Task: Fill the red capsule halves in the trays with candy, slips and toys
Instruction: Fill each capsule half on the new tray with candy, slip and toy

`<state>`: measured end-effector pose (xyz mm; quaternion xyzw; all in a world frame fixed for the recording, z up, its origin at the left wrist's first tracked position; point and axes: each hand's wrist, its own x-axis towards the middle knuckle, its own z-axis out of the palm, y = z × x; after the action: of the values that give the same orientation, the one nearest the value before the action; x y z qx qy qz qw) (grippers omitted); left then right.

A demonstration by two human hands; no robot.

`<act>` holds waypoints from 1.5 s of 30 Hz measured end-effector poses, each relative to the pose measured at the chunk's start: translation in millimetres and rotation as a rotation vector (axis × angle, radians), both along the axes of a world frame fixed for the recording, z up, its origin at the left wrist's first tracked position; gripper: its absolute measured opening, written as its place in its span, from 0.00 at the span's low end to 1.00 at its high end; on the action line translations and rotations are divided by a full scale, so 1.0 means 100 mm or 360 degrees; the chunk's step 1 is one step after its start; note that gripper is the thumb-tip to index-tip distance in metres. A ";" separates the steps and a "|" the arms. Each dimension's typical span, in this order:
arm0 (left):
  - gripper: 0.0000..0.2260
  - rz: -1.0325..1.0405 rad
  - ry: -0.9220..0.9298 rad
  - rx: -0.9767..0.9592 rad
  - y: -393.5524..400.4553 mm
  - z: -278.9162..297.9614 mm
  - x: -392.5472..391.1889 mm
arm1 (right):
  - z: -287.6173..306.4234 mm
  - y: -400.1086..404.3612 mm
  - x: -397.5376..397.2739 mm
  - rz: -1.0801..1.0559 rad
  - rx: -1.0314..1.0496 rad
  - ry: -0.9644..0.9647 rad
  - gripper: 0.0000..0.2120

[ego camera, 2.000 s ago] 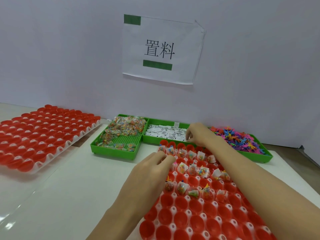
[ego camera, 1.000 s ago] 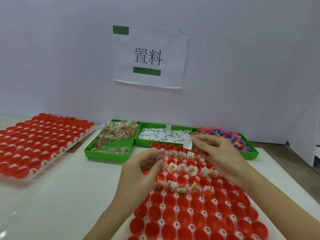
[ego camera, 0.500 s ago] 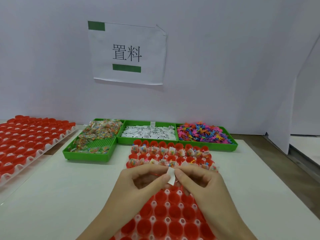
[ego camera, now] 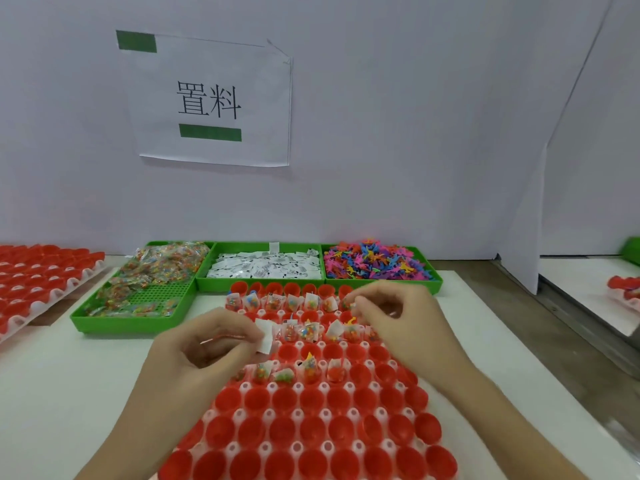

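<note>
Centre frame: tray of red capsule halves (ego camera: 311, 420) on white tabletop (ego camera: 52, 393), far rows filled. Left hand (ego camera: 207, 348) pinches white slip (ego camera: 266, 337); right hand (ego camera: 398, 317) curled over far rows. Behind: green bins (ego camera: 138, 323).

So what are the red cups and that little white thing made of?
The red cups look like shiny plastic: smooth, with small glints. The white slip pinched in the left hand looks like thin matte paper, flat and creased, though I can't be sure.

The near tray (ego camera: 325, 415) of red capsule halves runs off the bottom edge, and both forearms hide parts of it. The left-hand tray (ego camera: 52, 299) is cut by the left edge. Print on the slips (ego camera: 266, 266) is too small to read. Whatever the right hand (ego camera: 398, 320) pinches is blurred.
</note>
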<state>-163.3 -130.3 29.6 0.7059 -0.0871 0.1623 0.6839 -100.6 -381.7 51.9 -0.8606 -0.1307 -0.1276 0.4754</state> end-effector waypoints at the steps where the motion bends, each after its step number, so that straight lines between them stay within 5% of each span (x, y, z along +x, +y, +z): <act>1: 0.05 0.0036 0.0006 0.0015 0.01 0.01 0.00 | 0.02 -0.04 0.16 -0.0047 -0.0088 -0.0015 0.08; 6: 0.05 0.0143 0.0051 -0.0007 0.03 0.03 0.01 | 0.05 -0.19 0.97 -0.0257 -0.0362 -0.0126 0.07; 19: 0.07 0.0101 0.0070 0.0130 0.02 0.00 0.01 | -0.23 -0.27 1.90 -0.0123 -0.1427 -0.0216 0.14; 30: 0.06 0.0063 0.0136 0.0153 0.01 0.00 0.00 | -0.37 -0.25 1.87 -0.0223 -0.1458 -0.0442 0.07; 45: 0.06 0.0055 0.0163 0.0177 0.07 0.01 0.01 | -0.35 -0.29 1.87 -0.0240 -0.1085 -0.0223 0.03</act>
<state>-162.2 -123.8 31.0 0.7516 -0.0489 0.1327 0.6443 85.9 -410.8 16.5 -0.9662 -0.1341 -0.1702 0.1399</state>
